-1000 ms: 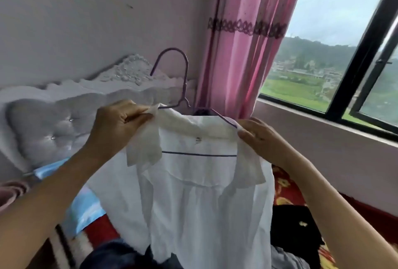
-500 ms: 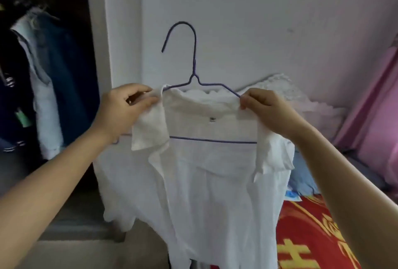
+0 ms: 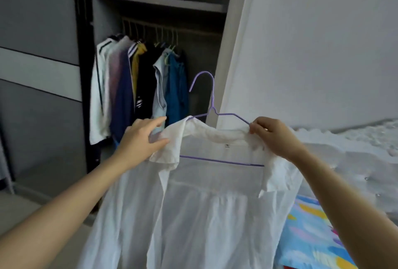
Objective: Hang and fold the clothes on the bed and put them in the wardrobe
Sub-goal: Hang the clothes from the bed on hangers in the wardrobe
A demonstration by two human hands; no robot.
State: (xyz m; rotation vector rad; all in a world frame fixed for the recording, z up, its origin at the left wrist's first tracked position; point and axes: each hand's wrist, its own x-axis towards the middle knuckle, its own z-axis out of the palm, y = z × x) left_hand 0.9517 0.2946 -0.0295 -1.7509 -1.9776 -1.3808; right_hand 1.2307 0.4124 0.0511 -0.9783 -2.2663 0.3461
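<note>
A white shirt (image 3: 206, 208) hangs on a purple wire hanger (image 3: 212, 105), held up in front of me. My left hand (image 3: 141, 139) holds the shirt's left shoulder and collar, thumb in front and fingers stretched out behind the cloth. My right hand (image 3: 273, 137) pinches the hanger's right arm together with the collar. The hook points up and to the left. Beyond the shirt stands the open wardrobe (image 3: 231, 57), where several garments (image 3: 137, 87) hang from a rail (image 3: 150, 29). The hanger's hook is below the rail and to its right.
A shelf (image 3: 163, 1) with dark items sits above the rail. A grey sliding door (image 3: 41, 70) is at the left. The white padded headboard (image 3: 355, 152) and a colourful bedcover (image 3: 312, 238) lie at the right. Grey floor (image 3: 28, 208) shows at the lower left.
My view has swung left from the window and headboard to the wardrobe, and the shirt on its hanger has come along. My left fingers have stretched out from a tighter grip.
</note>
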